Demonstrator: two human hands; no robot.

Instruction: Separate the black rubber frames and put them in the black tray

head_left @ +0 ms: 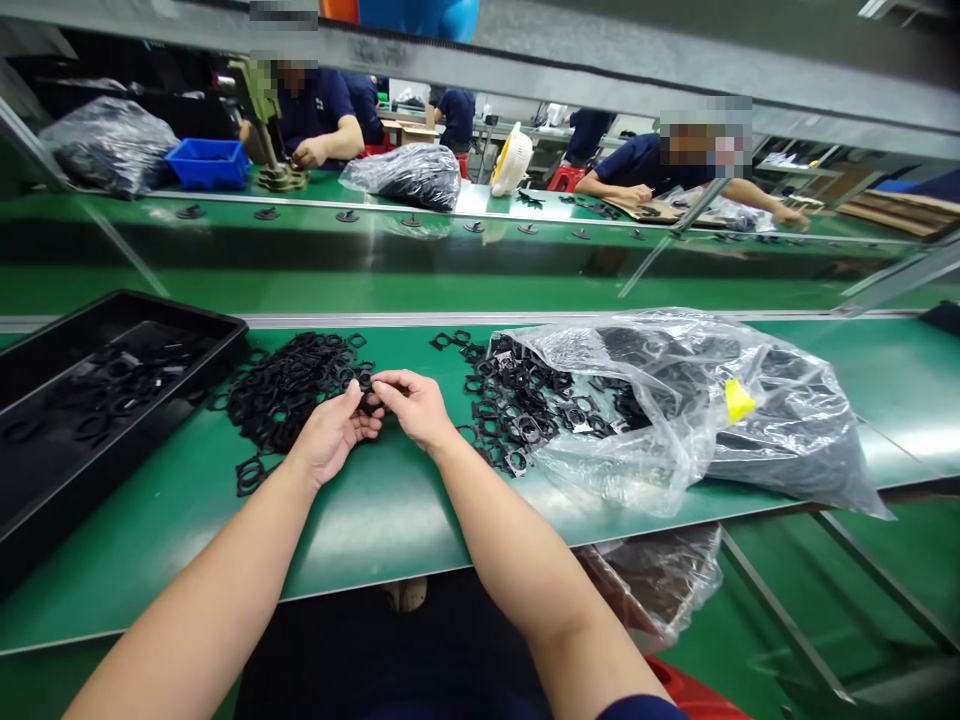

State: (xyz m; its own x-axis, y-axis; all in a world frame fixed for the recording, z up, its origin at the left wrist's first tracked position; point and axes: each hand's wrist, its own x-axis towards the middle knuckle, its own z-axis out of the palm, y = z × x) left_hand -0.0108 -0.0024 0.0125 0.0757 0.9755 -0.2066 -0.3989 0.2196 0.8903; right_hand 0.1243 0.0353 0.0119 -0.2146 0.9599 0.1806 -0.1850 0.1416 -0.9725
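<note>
Currently holding a small black part (369, 402), clamped in the fingertip grip of left hand (334, 432) and right hand (417, 410), above the green surface (397, 530). Alongside, with a heap of black rings (281, 385) and a black tray (187, 308) at left, loose black parts (517, 410) and a clear plastic bag (787, 410) at right. Farther back, facing a row of spaced black pieces (410, 222) and a co-worker's hand (310, 152).

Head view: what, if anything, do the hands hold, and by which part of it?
Left hand and right hand pinch a small black piece; which part they grip cannot be told.
</note>
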